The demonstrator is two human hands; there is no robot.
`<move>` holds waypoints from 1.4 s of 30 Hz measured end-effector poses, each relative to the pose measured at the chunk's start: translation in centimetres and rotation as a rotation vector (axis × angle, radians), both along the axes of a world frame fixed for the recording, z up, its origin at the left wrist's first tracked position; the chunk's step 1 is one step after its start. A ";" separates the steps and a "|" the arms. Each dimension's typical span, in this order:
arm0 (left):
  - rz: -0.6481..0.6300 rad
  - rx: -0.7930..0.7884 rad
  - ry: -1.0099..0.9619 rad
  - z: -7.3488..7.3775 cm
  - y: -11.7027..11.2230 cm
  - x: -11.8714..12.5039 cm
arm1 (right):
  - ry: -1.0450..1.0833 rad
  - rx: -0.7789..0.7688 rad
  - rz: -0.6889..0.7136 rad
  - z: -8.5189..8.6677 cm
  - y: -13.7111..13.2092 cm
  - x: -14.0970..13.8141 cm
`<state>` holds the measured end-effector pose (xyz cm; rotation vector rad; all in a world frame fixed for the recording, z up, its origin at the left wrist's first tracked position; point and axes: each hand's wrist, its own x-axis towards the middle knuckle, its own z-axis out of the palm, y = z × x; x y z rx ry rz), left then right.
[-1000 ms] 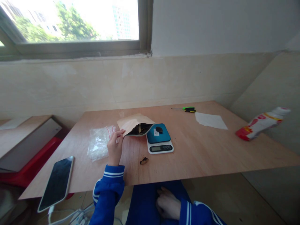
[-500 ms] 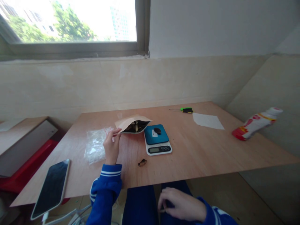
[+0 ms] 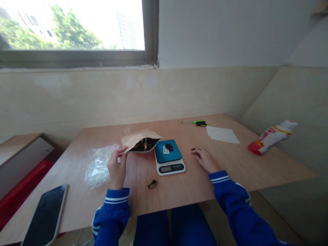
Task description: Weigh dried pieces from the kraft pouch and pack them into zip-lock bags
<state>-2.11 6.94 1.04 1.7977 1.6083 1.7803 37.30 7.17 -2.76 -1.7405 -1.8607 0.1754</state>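
Observation:
My left hand [image 3: 117,170] grips the edge of a light brown paper pouch [image 3: 139,136], whose mouth gapes toward me. Dried brown pieces [image 3: 145,145] show inside its dark lining. Beside the pouch stands a white kitchen scale [image 3: 158,168] with a blue plate [image 3: 168,156], and a dark flat piece [image 3: 169,147] lies on that plate. To the right of the scale, my right hand [image 3: 204,159] is low over the table with its fingers closed on a small dark piece [image 3: 193,149]. A curled brown dried piece [image 3: 153,184] rests on the wood in front of the scale.
A clear plastic bag [image 3: 97,167] lies left of my left hand, and a tablet or phone [image 3: 44,213] at the table's left edge. Screwdrivers [image 3: 200,123] and white paper [image 3: 222,134] are at the back right. A red-and-white bottle [image 3: 272,136] stands farther right, appearing tilted.
My right hand has risen from my lap to the table right of the scale, with a small dark piece at its fingertips. My left hand still grips the pouch.

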 end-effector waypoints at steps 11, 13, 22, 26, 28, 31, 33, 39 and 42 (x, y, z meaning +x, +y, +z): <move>0.015 -0.024 0.018 -0.1 -0.4 0.2 | -0.184 -0.016 0.342 4.0 4.1 -10.1; 0.014 -0.030 0.019 -0.2 -0.5 0.2 | -0.209 -0.034 0.328 3.8 4.7 -10.6; 0.064 -0.070 -0.061 0.9 0.6 0.4 | -0.013 0.093 0.041 2.6 1.8 -3.4; 0.105 -0.069 -0.095 1.9 1.3 0.6 | -0.143 0.013 0.009 0.9 0.5 -1.7; 0.123 -0.071 -0.103 2.2 1.6 0.7 | -0.165 0.022 0.018 1.0 -0.2 -2.0; 0.145 -0.046 -0.120 2.6 2.0 0.7 | -0.123 0.089 0.062 2.2 -1.6 -3.4; 0.170 -0.015 -0.135 3.0 2.4 0.6 | -0.058 0.057 0.200 3.1 -2.8 -4.7; 0.227 -0.014 -0.128 5.1 4.1 0.2 | -0.075 -0.098 0.397 2.3 -5.1 -7.6; 0.206 -0.049 -0.088 5.5 4.6 -0.3 | -0.165 -0.141 0.366 2.0 -5.4 -8.2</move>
